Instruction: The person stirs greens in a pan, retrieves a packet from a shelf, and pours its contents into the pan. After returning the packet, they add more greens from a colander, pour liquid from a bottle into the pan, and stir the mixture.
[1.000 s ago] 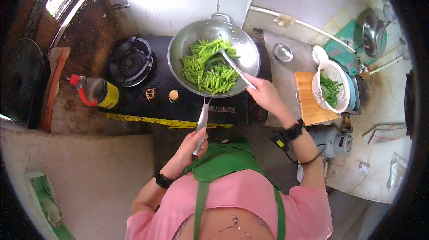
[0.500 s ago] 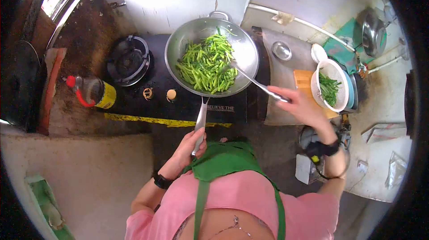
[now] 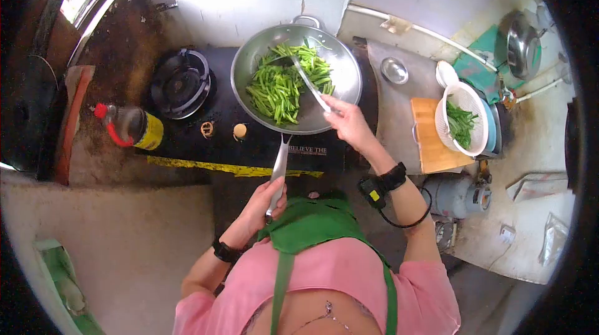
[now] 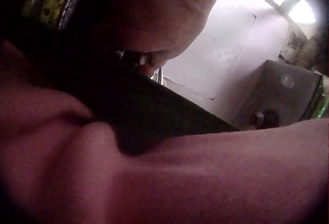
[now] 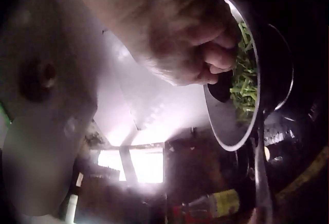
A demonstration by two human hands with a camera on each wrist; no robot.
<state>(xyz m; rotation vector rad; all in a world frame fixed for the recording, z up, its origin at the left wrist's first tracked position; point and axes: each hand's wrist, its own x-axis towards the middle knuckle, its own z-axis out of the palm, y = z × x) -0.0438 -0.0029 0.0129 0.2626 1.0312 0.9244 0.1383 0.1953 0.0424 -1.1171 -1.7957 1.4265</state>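
Note:
A steel wok [image 3: 345, 67] sits on the stove, holding chopped green stalks and leaves [image 3: 268, 95]. My left hand [image 3: 265, 203] grips the wok's long metal handle [image 3: 281, 163], fingers wrapped around it. In my right hand [image 3: 350, 124] is the handle of a spatula [image 3: 304, 79], whose blade is among the greens near the far middle of the wok. The right wrist view shows curled fingers of the right hand [image 5: 190, 44] beside the wok [image 5: 223, 131]; the spatula is mostly hidden there. A dark, close view of the left hand [image 4: 159, 18] hides most of its grip.
An unused burner [image 3: 181, 85] and a red-capped oil bottle [image 3: 134, 128] are on the left. To the right, a white strainer basket [image 3: 442, 124] of greens stands on a wooden board [image 3: 430, 148], near a small metal bowl [image 3: 394, 70]. A gas cylinder [image 3: 446, 194] stands below.
My right hand swung out to the right, then came back left over the wok's edge, carrying the spatula blade to the far middle. The greens have shifted; my left hand holds still.

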